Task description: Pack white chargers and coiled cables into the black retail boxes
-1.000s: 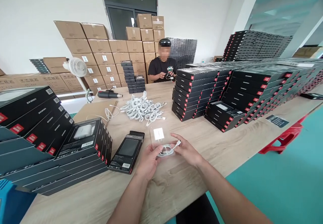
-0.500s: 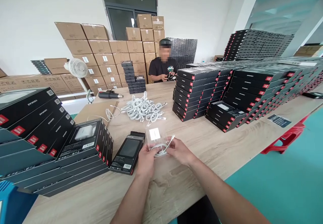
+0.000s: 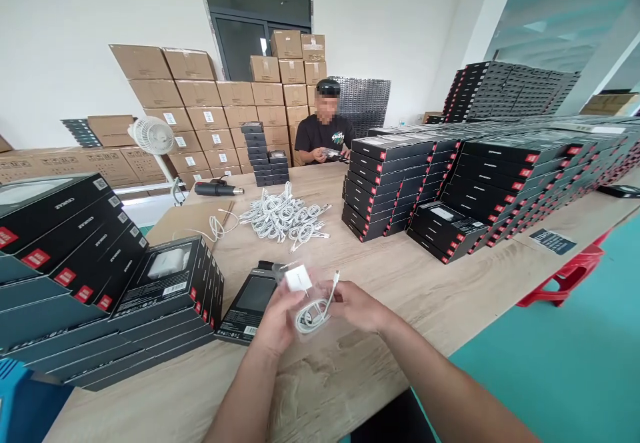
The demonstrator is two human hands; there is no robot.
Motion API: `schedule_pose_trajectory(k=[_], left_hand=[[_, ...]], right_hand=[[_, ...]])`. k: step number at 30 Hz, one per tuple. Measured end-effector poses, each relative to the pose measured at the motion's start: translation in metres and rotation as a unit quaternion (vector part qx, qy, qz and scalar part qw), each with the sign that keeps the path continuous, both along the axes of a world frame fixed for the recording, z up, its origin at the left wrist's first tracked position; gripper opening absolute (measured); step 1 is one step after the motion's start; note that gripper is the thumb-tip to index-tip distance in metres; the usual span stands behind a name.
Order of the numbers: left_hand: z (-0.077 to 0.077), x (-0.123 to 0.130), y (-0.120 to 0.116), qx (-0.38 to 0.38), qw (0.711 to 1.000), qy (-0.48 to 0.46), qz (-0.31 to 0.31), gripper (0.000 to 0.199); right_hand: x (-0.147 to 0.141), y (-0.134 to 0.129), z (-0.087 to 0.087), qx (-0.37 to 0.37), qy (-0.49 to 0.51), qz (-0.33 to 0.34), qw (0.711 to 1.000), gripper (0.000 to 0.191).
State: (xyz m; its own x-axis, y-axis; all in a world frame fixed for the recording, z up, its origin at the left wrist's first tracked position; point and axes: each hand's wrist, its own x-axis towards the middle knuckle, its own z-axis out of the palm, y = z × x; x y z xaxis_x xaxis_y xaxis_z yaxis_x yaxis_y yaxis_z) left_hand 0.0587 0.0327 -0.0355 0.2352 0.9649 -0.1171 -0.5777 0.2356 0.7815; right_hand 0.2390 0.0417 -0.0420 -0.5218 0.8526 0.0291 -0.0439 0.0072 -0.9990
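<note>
My left hand (image 3: 278, 318) is closed on the left side of a clear plastic tray (image 3: 313, 338). A white charger plug (image 3: 298, 278) sits in the tray's far end, near my left thumb. Coiled in the near part of the tray is a white charging cable (image 3: 311, 316). My right hand (image 3: 356, 306) pinches the cable near one end, whose connector sticks up past the fingers. Just left of my left hand, partly behind it, lies a flat black box (image 3: 250, 304) with a dark window and its end flap out.
A pile of white cables (image 3: 285, 213) lies beyond my hands. Stacked black boxes (image 3: 170, 290) stand at left, with more stacks (image 3: 390, 176) at right. A heat gun (image 3: 219, 188) lies near a white fan (image 3: 154, 136). A co-worker (image 3: 324, 130) sits across the table.
The tray has tilted and shifted slightly left and toward me, and the cable coil shows more fully in it. My left hand has moved left. The co-worker's hands have also moved.
</note>
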Motion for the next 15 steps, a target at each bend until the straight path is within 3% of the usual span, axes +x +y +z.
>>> schedule_pose_trajectory(k=[3,6,9,15], left_hand=[[0.000,0.001,0.000,0.007,0.996,-0.055,0.072,0.056],[-0.002,0.005,-0.001,0.023,0.992,-0.073,0.097,0.054],[-0.002,0.009,-0.002,0.027,0.990,-0.070,0.119,0.055],[0.002,0.010,-0.004,0.018,0.991,-0.063,0.118,0.064]], right_hand=[[-0.007,-0.009,0.003,0.032,0.059,-0.048,0.997,0.040],[-0.015,-0.016,-0.005,0.052,0.092,-0.178,0.978,0.039],[-0.023,-0.021,-0.015,0.102,0.107,-0.289,0.946,0.027],[-0.035,-0.009,-0.018,0.257,-0.032,-0.394,0.882,0.019]])
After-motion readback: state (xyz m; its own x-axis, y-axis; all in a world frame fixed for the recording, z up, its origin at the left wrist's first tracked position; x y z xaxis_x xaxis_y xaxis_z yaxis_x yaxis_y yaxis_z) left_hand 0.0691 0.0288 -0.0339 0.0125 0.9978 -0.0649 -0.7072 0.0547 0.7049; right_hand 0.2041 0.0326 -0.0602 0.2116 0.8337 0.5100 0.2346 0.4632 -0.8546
